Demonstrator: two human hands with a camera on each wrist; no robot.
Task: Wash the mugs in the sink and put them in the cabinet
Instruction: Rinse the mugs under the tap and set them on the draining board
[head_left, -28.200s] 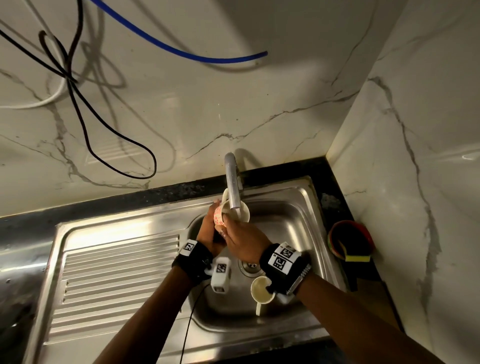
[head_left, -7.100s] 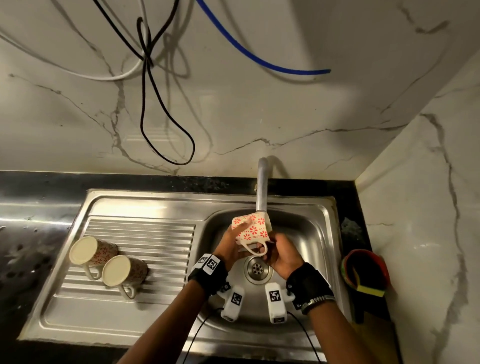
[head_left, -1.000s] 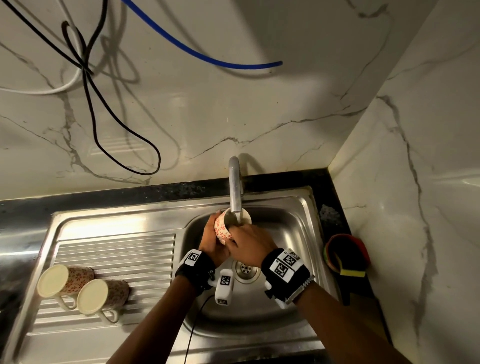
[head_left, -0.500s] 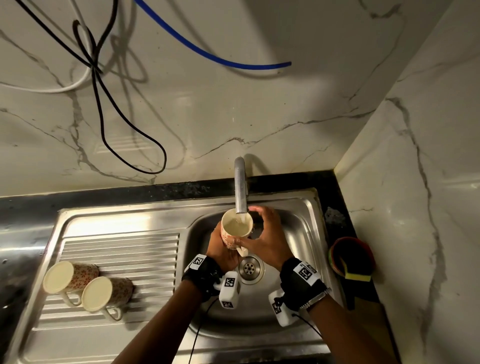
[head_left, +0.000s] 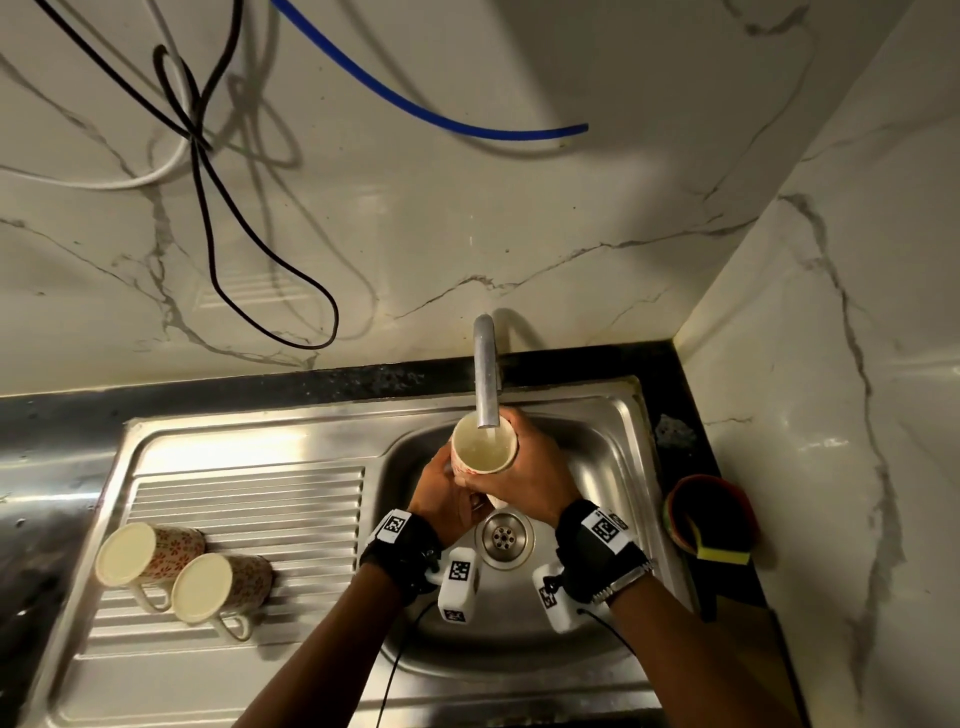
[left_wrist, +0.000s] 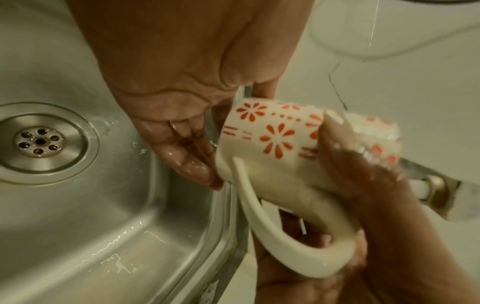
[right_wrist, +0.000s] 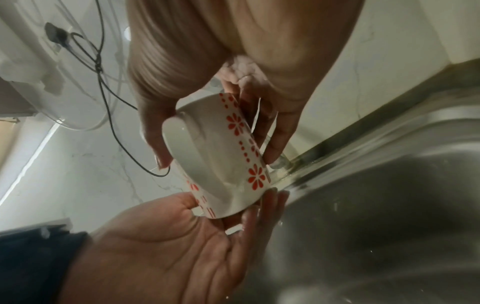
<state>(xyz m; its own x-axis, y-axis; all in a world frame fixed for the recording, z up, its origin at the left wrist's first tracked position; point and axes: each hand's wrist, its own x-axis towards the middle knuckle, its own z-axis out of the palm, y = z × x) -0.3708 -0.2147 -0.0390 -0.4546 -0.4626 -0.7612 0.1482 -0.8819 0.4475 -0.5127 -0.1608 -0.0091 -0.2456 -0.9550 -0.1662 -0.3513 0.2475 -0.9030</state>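
A white mug with red flowers (head_left: 483, 451) stands mouth up right under the tap (head_left: 485, 374) over the sink basin (head_left: 597, 467), water inside it. My right hand (head_left: 524, 473) grips the mug's side, thumb and fingers curled round the mug (right_wrist: 221, 154). My left hand (head_left: 441, 493) lies open below it. In the left wrist view the straight, wet fingers (left_wrist: 187, 160) touch the base of the mug (left_wrist: 272, 139). The right wrist view shows the left hand's flat palm (right_wrist: 194, 246) under the base. Two matching mugs (head_left: 145, 556) (head_left: 218, 587) lie on their sides on the drainboard.
The drain (head_left: 504, 538) sits in the basin below my wrists. A red and green holder with a yellow sponge (head_left: 711, 525) stands on the dark counter at the right. Black, white and blue cables (head_left: 208, 218) hang on the marble wall behind.
The right hand has come off the mug's mouth, reached round its far side and now wraps its side. The mug stays under the tap.
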